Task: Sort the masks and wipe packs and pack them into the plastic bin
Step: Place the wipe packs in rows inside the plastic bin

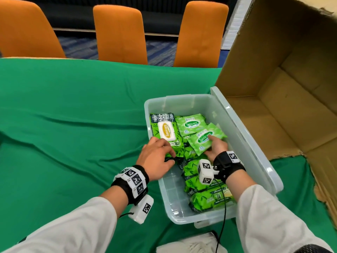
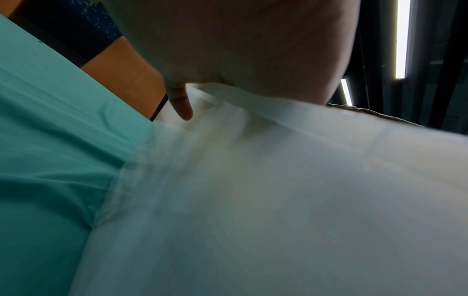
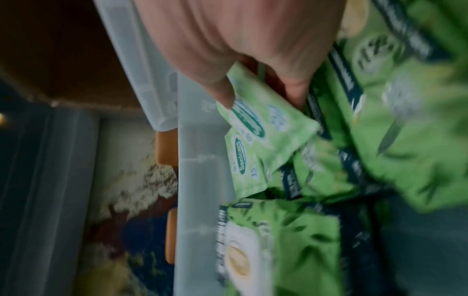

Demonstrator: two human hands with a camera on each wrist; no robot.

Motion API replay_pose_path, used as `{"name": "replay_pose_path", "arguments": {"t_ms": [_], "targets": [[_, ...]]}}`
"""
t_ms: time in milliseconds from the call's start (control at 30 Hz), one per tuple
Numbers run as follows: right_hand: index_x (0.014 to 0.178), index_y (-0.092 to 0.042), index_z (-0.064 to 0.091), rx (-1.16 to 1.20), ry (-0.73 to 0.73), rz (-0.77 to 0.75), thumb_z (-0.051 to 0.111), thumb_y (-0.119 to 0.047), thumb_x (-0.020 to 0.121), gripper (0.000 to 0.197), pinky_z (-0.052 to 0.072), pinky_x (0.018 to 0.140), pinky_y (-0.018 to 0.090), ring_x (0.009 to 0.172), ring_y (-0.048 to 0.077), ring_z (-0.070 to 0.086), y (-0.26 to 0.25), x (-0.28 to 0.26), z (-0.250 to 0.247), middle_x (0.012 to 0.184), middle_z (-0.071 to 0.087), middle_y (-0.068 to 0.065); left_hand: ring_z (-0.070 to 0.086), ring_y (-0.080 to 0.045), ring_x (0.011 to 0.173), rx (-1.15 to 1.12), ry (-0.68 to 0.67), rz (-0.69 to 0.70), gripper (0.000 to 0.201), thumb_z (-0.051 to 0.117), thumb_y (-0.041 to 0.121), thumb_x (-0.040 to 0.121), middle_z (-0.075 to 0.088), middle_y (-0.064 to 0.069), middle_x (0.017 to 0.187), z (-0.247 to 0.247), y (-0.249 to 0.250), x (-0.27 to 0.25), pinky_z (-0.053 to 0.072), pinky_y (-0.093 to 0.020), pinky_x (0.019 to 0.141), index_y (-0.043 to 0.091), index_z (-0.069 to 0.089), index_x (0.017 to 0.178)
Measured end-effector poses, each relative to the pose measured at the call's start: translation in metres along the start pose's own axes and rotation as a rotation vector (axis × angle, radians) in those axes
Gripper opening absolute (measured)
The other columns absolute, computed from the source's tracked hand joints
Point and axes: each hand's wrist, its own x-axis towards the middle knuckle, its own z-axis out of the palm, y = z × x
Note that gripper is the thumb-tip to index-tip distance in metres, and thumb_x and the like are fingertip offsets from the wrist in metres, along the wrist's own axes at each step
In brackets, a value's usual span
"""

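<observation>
Green cloth (image 1: 73, 110) covers the table, creased in long folds across the left and middle. Three orange chair backs stand along the far edge: left chair (image 1: 27, 30), middle chair (image 1: 119, 33), right chair (image 1: 201, 33). Behind them, blue patterned carpet (image 1: 80, 48) and a dark low wall band. Large cardboard box (image 1: 284, 99) lies open on its side at the right, flaps ragged and torn along the near edge, inside bare. White brick wall strip (image 1: 232, 24) shows beside the box's upper flap. Pale ribbed fabric (image 1: 191, 245) sits at the bottom edge, nearest the viewer. Left wrist view: bright ceiling light strip (image 2: 402, 38) above dark panels.
</observation>
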Motion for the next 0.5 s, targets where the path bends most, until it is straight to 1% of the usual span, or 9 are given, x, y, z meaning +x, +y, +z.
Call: {"name": "replay_pose_path", "arguments": {"t_ms": [67, 100, 167, 233, 300, 367, 400, 433, 500], "targets": [[0.131, -0.001, 0.055, -0.013, -0.029, 0.052, 0.06, 0.0, 0.094, 0.037, 0.054, 0.092, 0.054, 0.11, 0.039, 0.065, -0.001, -0.007, -0.004, 0.126, 0.063, 0.025, 0.035, -0.008, 0.114, 0.001, 0.006, 0.001, 0.019, 0.061, 0.048, 0.087, 0.054, 0.021, 0.115, 0.0, 0.0, -0.001, 0.041, -0.04, 0.1, 0.04, 0.068, 0.102], [0.133, 0.0, 0.052, -0.055, -0.05, 0.07, 0.06, 0.003, 0.093, 0.04, 0.052, 0.094, 0.053, 0.115, 0.038, 0.062, -0.003, -0.015, -0.005, 0.128, 0.06, 0.026, 0.034, -0.008, 0.114, 0.002, 0.004, 0.001, 0.019, 0.061, 0.048, 0.087, 0.054, 0.021, 0.115, 0.001, 0.0, -0.001, 0.041, -0.04, 0.1, 0.04, 0.068, 0.102], [0.136, 0.002, 0.048, -0.274, -0.063, 0.042, 0.067, 0.0, 0.091, 0.049, 0.043, 0.103, 0.055, 0.133, 0.034, 0.05, -0.008, -0.027, -0.006, 0.133, 0.054, 0.019, 0.034, -0.008, 0.115, 0.002, 0.003, -0.001, 0.019, 0.062, 0.048, 0.087, 0.054, 0.02, 0.116, 0.0, 0.0, -0.001, 0.041, -0.04, 0.1, 0.039, 0.068, 0.103], [0.148, 0.0, 0.036, -0.521, 0.01, -0.113, 0.076, -0.007, 0.087, 0.074, 0.036, 0.114, 0.054, 0.14, 0.032, 0.04, -0.011, -0.03, -0.011, 0.143, 0.044, 0.012, 0.034, -0.008, 0.116, -0.001, 0.007, -0.002, 0.019, 0.061, 0.047, 0.088, 0.054, 0.019, 0.117, 0.0, 0.0, -0.002, 0.041, -0.04, 0.1, 0.039, 0.068, 0.104], [0.159, -0.013, 0.019, -0.782, 0.074, -0.412, 0.08, -0.011, 0.083, 0.098, 0.03, 0.121, 0.051, 0.147, 0.03, 0.031, -0.016, -0.031, -0.011, 0.162, 0.025, 0.011, 0.034, -0.008, 0.116, 0.001, 0.012, -0.002, 0.02, 0.059, 0.047, 0.088, 0.054, 0.02, 0.117, 0.001, 0.001, -0.002, 0.041, -0.04, 0.099, 0.039, 0.068, 0.105], [0.16, -0.027, 0.022, -1.204, -0.001, -0.641, 0.081, -0.024, 0.084, 0.096, 0.027, 0.123, 0.049, 0.152, 0.029, 0.026, -0.017, -0.024, -0.004, 0.167, 0.022, 0.008, 0.035, -0.008, 0.116, 0.001, 0.017, -0.003, 0.021, 0.058, 0.047, 0.088, 0.054, 0.019, 0.116, 0.001, 0.001, -0.002, 0.041, -0.04, 0.099, 0.039, 0.068, 0.104], [0.159, -0.032, 0.024, -1.442, -0.067, -0.665, 0.078, -0.036, 0.086, 0.09, 0.026, 0.123, 0.05, 0.153, 0.029, 0.022, -0.016, -0.021, 0.0, 0.168, 0.021, 0.007, 0.035, -0.009, 0.116, 0.001, 0.017, -0.001, 0.021, 0.058, 0.047, 0.088, 0.055, 0.019, 0.116, 0.001, 0.001, -0.002, 0.041, -0.04, 0.099, 0.039, 0.068, 0.104], [0.158, -0.034, 0.025, -1.638, -0.126, -0.638, 0.073, -0.047, 0.088, 0.087, 0.025, 0.123, 0.052, 0.155, 0.029, 0.019, -0.014, -0.018, 0.003, 0.169, 0.018, 0.006, 0.035, -0.009, 0.115, 0.003, 0.016, 0.001, 0.021, 0.058, 0.047, 0.088, 0.055, 0.019, 0.116, 0.001, 0.0, -0.002, 0.041, -0.04, 0.098, 0.038, 0.068, 0.104], [0.158, -0.031, 0.024, -1.816, -0.183, -0.588, 0.067, -0.057, 0.089, 0.085, 0.027, 0.122, 0.053, 0.154, 0.032, 0.019, -0.007, -0.012, 0.008, 0.169, 0.017, 0.009, 0.035, -0.009, 0.114, 0.004, 0.007, 0.002, 0.022, 0.059, 0.048, 0.087, 0.054, 0.019, 0.115, 0.001, 0.0, -0.001, 0.041, -0.04, 0.098, 0.038, 0.069, 0.104]]}}
